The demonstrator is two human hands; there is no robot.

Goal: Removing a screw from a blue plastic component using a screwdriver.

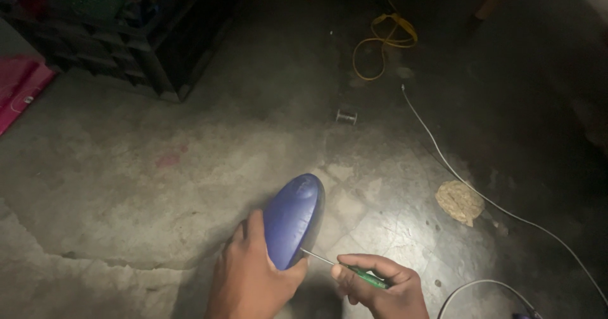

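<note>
Left hand [250, 275] fingers wrapped around blue oval casing [293, 219] held just above cracked concrete floor [114, 186]; right hand [380, 287] fingers closed on green-handled screwdriver [345, 269], tip touching casing's lower edge; pink flat package [18, 88] far left, white cable [468, 183] right

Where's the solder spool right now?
The spool lies on the concrete floor in the upper middle of the head view, beyond the blue shell and below the yellow cord.
</note>
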